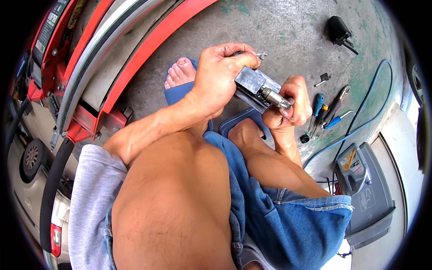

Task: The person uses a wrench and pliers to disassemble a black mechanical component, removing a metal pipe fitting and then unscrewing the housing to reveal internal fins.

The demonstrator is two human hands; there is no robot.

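Clasping one metal block (251,80) in left hand (219,72); pinching one silver cylinder (272,96) in right hand (298,101);
counting one blue screwdriver (319,103) and two sandals (178,92) on the floor (288,42)

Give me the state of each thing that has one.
Left hand: closed on the metal block
Right hand: curled at the metal fitting
Metal block: raised off the floor, tilted
Metal fitting: protruding from the block
Blue screwdriver: lying on the floor
Blue cable: loosely curved
Sandals: worn
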